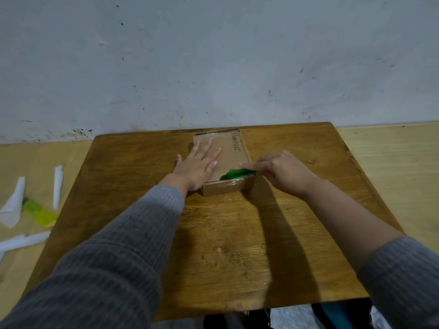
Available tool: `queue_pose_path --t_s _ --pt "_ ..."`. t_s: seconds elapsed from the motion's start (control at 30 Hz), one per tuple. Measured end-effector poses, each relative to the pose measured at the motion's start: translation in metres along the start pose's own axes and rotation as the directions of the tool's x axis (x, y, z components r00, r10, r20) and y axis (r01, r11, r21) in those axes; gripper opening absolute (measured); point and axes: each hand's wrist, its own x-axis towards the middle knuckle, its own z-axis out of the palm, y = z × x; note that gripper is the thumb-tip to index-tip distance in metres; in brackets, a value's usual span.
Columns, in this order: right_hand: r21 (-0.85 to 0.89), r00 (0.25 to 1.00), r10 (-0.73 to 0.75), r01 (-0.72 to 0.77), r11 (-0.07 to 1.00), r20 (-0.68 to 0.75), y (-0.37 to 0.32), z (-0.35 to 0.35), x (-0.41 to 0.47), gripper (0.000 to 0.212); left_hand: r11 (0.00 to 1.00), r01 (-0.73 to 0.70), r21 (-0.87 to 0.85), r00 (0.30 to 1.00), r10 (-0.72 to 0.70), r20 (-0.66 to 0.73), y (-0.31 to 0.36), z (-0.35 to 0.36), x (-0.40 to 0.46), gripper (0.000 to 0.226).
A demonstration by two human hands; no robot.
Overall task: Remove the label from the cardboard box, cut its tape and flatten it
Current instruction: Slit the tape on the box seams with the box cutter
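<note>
Cardboard box (234, 155): small, brown, flat on the far middle of the wooden table (213, 233), close to the wall; handwriting on its top, clear tape glinting along its near edge. Left hand (198, 163): fingers spread, palm pressed flat on the box's top. Right hand (280, 170): closed around a green cutter (240, 174), forefinger extended along it, tool laid at the box's near right edge. Floor at left: white paper scraps (14, 205).

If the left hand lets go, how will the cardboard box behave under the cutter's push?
The cardboard box is low and flat, so it should slide, not tip. It looks small, probably light. Its glossy tape may feel slippery.
</note>
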Motion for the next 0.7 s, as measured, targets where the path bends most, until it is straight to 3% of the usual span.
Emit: queue_pose_path --t_s 0.37,0.6,0.7 --pt "0.163 0.999 0.004 0.003 0.987 -0.046 0.026 0.001 -0.001 0.046 1.0 -0.001 0.015 1.0 0.001 0.009 0.0 0.0 0.0 0.056" --pt "0.333 0.983 0.164 -0.181 0.925 0.081 0.036 0.0 0.0 0.041 0.996 0.076 0.038 0.997 -0.076 -0.005 0.012 -0.001 0.001 0.052" --pt "0.338 0.981 0.176 -0.191 0.921 0.076 0.036 0.002 0.002 0.04 0.992 0.11 0.055 0.994 -0.109 -0.032 0.019 0.004 -0.001 0.054"
